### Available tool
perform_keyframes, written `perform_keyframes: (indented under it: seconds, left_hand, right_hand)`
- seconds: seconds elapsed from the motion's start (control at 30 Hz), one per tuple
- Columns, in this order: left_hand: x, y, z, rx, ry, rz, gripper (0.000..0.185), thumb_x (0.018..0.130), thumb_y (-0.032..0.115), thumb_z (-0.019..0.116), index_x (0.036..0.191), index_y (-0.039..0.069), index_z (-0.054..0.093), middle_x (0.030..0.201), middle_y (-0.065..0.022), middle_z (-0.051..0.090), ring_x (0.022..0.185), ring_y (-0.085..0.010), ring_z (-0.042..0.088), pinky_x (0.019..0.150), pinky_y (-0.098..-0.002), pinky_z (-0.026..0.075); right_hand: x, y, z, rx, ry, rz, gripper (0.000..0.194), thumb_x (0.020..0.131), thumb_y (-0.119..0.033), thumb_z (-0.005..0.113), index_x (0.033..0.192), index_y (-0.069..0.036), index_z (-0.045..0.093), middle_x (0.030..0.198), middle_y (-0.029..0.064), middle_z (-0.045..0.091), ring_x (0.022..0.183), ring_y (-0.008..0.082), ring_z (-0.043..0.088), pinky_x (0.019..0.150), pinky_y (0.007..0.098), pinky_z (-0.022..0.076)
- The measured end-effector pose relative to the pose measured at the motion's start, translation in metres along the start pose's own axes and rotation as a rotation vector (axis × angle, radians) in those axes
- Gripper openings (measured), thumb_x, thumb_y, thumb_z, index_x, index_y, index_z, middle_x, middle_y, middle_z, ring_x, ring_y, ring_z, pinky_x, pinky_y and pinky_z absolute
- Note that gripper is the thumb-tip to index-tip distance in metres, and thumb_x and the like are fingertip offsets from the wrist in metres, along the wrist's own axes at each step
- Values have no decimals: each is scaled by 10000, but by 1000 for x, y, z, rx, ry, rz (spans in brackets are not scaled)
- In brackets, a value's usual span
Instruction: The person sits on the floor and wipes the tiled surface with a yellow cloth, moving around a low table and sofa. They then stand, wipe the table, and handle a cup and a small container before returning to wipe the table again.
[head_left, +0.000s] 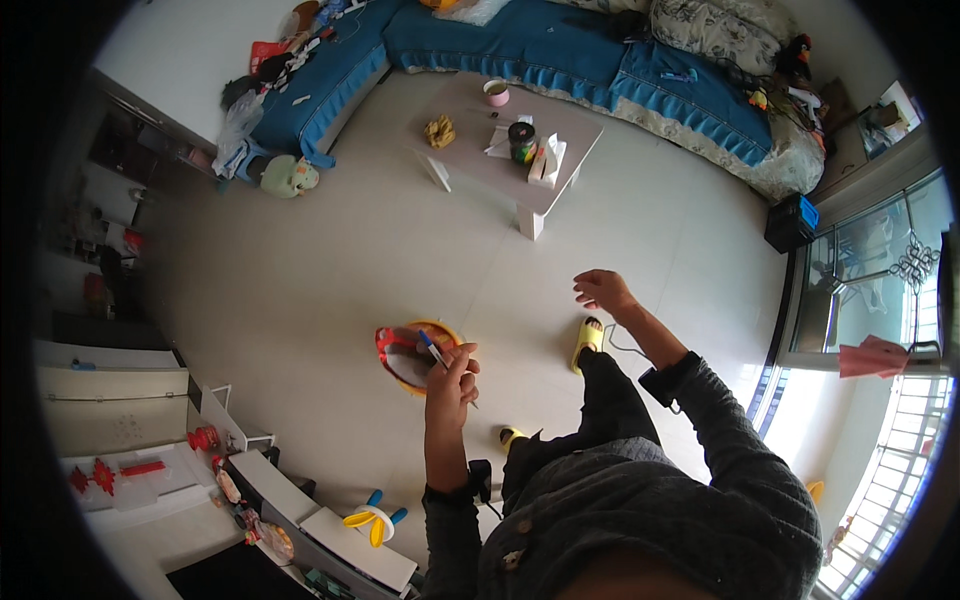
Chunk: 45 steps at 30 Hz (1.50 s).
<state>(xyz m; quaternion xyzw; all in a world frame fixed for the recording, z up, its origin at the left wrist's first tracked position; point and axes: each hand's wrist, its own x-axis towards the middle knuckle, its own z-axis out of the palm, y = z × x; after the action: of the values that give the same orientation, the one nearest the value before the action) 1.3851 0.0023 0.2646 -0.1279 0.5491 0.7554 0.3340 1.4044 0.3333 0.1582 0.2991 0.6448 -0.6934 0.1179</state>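
Note:
My left hand (452, 375) grips a pen (433, 349) with a blue cap, slanted between thumb and fingers. In the picture it overlaps the near side of a round yellow-rimmed bin (448, 328) lined with a red bag (385, 346). Whether the hand touches the bin is not clear. The inside of the bin looks dark and greyish. My right hand (602, 291) hangs out in front over the floor, fingers loosely bent and apart, with nothing in it. Below it is a foot in a yellow slipper (587, 343).
Ahead stands a low table (465, 161) with a tissue box (547, 166), a dark jar (522, 142) and a pink cup (496, 93). A blue-covered sofa (510, 52) runs behind. On the left is a white cabinet (360, 551); at right, a black box (789, 225) beside glass doors.

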Motion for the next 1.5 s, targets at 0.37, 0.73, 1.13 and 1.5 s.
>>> perform_keyframes:
  seconds: [0.37, 0.73, 1.13, 1.5]
  left_hand:
    - [198, 29, 139, 43, 125, -101, 219, 905, 217, 656, 1054, 68, 598, 795, -9, 519, 442, -10, 279, 395, -181, 247]
    - [420, 33, 157, 314, 323, -76, 449, 801, 259, 733, 1139, 14, 568, 935, -64, 585, 687, -88, 520, 532, -239, 414]
    - [585, 20, 173, 572, 446, 164, 487, 774, 207, 746, 1164, -5, 546, 1004, -126, 618, 964, -220, 585, 855, -360, 461]
    - [587, 14, 163, 232, 667, -107, 367, 848, 161, 685, 1157, 6, 562, 1012, -92, 615, 905, -147, 567, 746, -272, 470]
  right_hand:
    - [123, -73, -151, -152, 101, 83, 239, 891, -128, 611, 1091, 2, 617, 946, 63, 661, 805, 137, 659, 660, 262, 545]
    - [318, -99, -172, -512, 141, -120, 199, 808, -134, 647, 977, -29, 661, 902, 86, 695, 798, 170, 676, 694, 310, 543]
    - [536, -180, -117, -1187, 3, -577, 633, 754, 8, 628, 1333, -158, 433, 1395, 135, 394, 1264, 321, 432, 935, 427, 459]
    - [649, -161, -99, -1259, -580, -626, 570, 730, 13, 665, 1254, -148, 509, 1361, 121, 417, 1178, 338, 495, 925, 393, 476]
